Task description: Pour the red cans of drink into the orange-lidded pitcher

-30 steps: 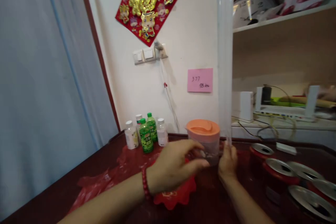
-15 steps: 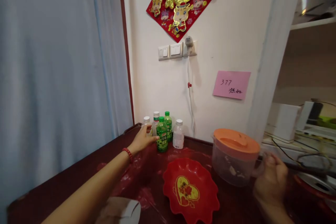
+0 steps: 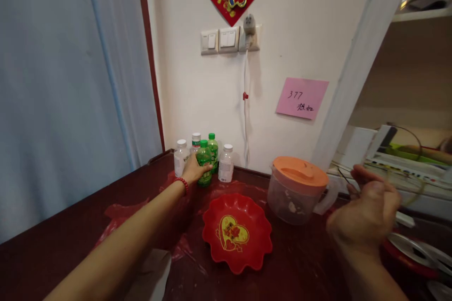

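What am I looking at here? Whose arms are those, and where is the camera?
The camera sits on a person's head and looks forward and down, so the two bare arms are that person's own. There is no robot. The left hand, with a red bead bracelet on its wrist, is wrapped around a green bottle that stands among a few small bottles by the wall. The right hand is blurry, hangs in the air near the handle of a clear jug with an orange lid, and seems to hold nothing. On the dark red table lies a red dish with a heart in it.
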Motion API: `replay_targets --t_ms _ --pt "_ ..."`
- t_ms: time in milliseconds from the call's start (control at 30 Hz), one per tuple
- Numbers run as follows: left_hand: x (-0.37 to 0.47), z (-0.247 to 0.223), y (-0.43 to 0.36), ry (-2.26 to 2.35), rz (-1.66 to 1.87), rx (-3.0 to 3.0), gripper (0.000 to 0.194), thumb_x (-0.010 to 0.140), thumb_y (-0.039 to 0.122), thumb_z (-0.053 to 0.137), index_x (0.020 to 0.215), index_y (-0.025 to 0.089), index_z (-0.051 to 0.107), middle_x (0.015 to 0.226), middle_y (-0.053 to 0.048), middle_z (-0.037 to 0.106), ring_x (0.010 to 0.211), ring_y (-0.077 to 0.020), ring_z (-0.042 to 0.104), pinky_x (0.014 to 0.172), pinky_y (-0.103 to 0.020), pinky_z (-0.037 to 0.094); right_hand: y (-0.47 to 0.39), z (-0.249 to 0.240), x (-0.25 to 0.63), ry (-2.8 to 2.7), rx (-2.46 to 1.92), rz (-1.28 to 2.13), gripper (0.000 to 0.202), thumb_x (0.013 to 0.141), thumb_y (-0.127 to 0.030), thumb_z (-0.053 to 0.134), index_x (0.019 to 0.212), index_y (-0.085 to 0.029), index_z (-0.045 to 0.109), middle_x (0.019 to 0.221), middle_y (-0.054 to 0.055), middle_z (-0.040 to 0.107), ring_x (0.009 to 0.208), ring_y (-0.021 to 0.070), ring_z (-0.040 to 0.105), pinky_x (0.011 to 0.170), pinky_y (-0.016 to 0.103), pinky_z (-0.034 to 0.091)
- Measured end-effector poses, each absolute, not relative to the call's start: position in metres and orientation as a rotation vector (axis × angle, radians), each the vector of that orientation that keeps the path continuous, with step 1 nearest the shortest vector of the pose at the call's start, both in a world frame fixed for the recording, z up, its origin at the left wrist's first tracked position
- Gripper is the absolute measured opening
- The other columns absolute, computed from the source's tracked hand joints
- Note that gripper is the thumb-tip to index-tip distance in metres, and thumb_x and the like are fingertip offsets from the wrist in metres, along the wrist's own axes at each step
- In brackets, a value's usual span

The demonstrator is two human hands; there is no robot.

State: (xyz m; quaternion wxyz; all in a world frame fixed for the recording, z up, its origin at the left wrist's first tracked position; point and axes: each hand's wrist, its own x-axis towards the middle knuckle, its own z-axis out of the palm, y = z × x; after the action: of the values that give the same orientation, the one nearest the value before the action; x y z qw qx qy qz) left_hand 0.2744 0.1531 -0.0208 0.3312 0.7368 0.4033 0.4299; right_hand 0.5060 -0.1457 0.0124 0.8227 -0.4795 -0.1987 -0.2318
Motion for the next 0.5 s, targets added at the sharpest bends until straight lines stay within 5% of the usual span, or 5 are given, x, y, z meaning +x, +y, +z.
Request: replay_targets --t_ms 267,500 --pt "0.275 -0.004 0.136 1.083 1.204 1.872 0.059 0.072 0.031 0.081 0.121 0.015 0.053 0.119 -0.013 0.068 0.111 -0.0297 0.064 0.095 -0.043 0.052 -0.151 0.035 0.478 -0.516 -0.881 -0.386 0.031 0.09 -0.047 0.054 0.107 -0.021 0.059 0.113 0.007 0.065 0.104 0.0236 0.061 0.09 0.042 0.044" --pt "0.286 0.068 0.054 0.495 1.089 1.902 0.06 0.077 0.039 0.077 0.128 0.018 0.052 0.124 -0.011 0.066 0.11 -0.0264 0.065 0.094 -0.041 0.053 -0.16 0.048 0.451 -0.671 -0.858 -0.171 0.029 0.089 -0.046 0.061 0.099 -0.02 0.061 0.087 0.003 0.064 0.082 0.0186 0.06 0.08 0.035 0.045"
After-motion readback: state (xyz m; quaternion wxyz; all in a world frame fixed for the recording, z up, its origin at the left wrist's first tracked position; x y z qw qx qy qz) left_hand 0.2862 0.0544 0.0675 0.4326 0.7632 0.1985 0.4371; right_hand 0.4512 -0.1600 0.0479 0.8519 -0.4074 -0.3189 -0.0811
